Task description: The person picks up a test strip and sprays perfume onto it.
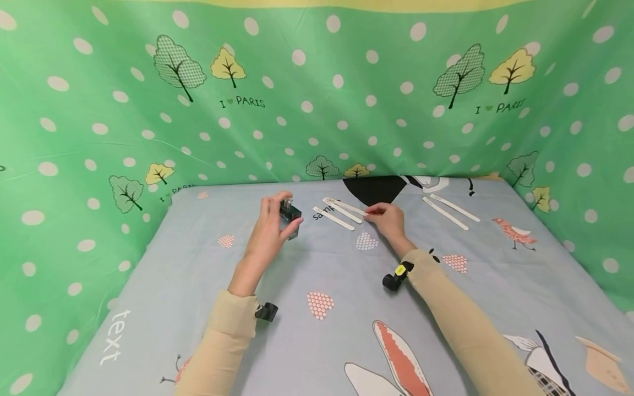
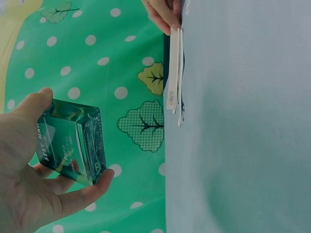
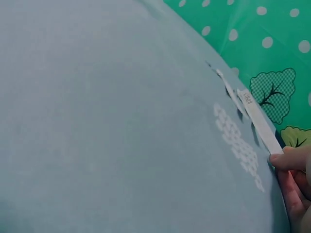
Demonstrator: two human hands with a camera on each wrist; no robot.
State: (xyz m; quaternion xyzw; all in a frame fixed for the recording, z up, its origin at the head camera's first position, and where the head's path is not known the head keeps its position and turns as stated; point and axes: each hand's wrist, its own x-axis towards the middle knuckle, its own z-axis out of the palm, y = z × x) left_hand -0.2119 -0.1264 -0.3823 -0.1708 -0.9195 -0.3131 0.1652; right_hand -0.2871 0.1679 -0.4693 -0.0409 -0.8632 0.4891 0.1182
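My left hand (image 1: 266, 231) holds a small square perfume bottle (image 2: 70, 141) of dark green glass above the cloth, thumb on one side and fingers on the other. Lettering shows on its face in the left wrist view. The right hand (image 1: 390, 221) pinches one end of a white paper test strip (image 3: 261, 121) between thumb and fingers. That strip slants over two more white strips (image 1: 334, 218) lying on the cloth to its left. Small print marks the held strip's far end. The bottle is apart from the strips.
Two further white strips (image 1: 446, 213) lie side by side at the back right. A grey-blue printed cloth (image 1: 307, 352) covers the table. Behind and at both sides hangs a green dotted curtain (image 1: 317, 126). Each wrist carries a small black camera (image 1: 394, 280).
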